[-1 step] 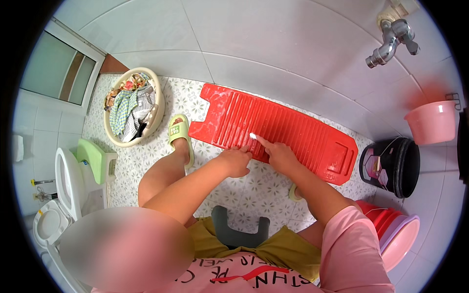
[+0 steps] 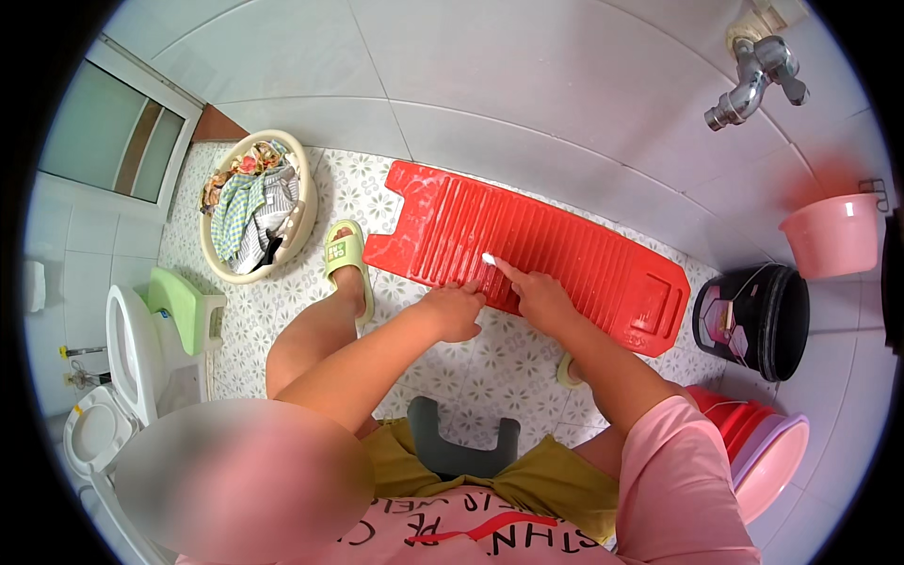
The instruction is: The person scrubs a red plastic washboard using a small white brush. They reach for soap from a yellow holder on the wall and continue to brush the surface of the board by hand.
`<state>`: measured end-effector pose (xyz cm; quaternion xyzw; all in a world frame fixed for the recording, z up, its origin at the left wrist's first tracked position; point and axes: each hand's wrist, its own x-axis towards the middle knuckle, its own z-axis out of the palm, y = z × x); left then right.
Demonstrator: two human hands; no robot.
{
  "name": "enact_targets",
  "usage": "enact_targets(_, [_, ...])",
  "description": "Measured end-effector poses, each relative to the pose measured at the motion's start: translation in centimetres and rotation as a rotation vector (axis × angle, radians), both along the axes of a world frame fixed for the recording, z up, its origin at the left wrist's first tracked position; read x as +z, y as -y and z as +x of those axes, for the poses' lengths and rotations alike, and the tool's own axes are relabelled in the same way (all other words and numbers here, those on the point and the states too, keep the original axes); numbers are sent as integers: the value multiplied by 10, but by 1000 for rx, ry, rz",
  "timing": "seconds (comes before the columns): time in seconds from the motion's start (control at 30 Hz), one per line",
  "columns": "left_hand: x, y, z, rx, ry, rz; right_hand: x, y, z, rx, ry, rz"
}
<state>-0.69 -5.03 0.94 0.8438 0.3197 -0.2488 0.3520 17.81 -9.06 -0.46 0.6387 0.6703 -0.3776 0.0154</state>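
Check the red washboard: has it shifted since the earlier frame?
No. The washboard sits at the same spot relative to the laundry basket and black bucket.

I see one label here: a pale, roughly square sticker (image 2: 723, 320) with pink and dark patches on the side of the black bucket (image 2: 767, 320), right of the frame's middle. It's too small for me to make out further. I can spot no packages, signs or screens.
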Motion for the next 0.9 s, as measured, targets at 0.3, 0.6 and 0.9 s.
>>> enact_targets(0.3, [-2, -16, -8, -75, 29, -77, -1, 6, -2, 55, -26, -17])
enact_targets(0.6, [7, -29, -13, 34, -53, -126, 11, 8, -4, 76, 5, -53])
enact_targets(0.9, [16, -26, -9, -6, -94, -161, 5, 16, -2, 147, 21, -72])
